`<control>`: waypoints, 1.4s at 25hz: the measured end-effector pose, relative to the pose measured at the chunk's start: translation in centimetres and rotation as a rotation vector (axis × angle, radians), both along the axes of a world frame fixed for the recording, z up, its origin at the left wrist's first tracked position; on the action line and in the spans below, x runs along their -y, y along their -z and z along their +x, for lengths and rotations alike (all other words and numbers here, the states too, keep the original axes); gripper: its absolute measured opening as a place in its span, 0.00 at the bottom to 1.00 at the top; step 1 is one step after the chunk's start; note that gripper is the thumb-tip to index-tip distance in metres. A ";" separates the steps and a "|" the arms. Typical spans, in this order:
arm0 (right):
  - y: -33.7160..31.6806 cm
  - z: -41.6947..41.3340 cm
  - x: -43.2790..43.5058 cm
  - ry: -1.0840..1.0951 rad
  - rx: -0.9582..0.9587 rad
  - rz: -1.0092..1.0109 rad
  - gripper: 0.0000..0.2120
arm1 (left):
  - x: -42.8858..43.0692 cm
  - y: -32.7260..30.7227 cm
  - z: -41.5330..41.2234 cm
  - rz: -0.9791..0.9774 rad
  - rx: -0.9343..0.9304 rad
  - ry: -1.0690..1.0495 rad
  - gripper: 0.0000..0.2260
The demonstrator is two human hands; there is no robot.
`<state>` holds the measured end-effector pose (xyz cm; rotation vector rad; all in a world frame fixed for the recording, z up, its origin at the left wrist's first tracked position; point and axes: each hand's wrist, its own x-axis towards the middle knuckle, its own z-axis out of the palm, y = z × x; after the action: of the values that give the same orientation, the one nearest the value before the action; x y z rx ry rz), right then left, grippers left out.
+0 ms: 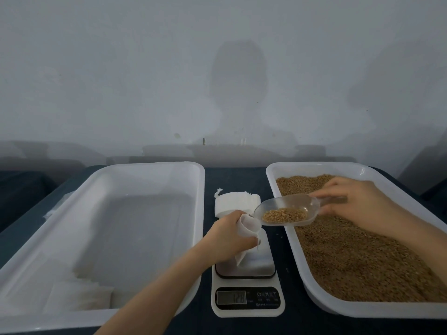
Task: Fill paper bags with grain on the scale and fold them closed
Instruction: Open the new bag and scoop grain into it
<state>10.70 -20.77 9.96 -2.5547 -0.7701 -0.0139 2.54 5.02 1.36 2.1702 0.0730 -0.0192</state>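
A white paper bag (pixel 249 228) stands on the steel plate of the kitchen scale (pixel 256 265), its mouth open upward. My left hand (pixel 227 235) grips the bag's side. My right hand (pixel 358 201) holds the handle of a clear plastic scoop (pixel 287 209) with a small heap of brown grain in it. The scoop's lip hangs just right of and above the bag's mouth. The scale's display (pixel 231 297) shows digits that are too blurred to read surely.
A white tray (pixel 285 175) on the right is full of grain (pixel 350 257). A large white tray (pixel 154 165) on the left has folded white bags (pixel 79 291) in its near corner. A stack of empty white bags (pixel 235 200) lies behind the scale.
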 end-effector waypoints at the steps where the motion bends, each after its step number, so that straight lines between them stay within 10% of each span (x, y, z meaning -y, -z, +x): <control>1: -0.2 0.0 -0.5 -0.025 0.029 -0.021 0.15 | 0.0 0.0 0.0 -0.010 0.001 0.002 0.24; 26: -3.7 -3.5 -8.0 -0.292 0.903 -0.536 0.16 | 0.2 -0.4 0.5 0.079 -0.002 -0.034 0.19; 35: -3.6 -3.1 -6.4 -0.248 0.808 -0.473 0.15 | 0.2 -0.3 0.5 0.070 -0.015 -0.043 0.17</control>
<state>7.65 -14.32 13.60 -2.8517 -1.5305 -0.9294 3.05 4.78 1.71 2.2384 0.1307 -0.0084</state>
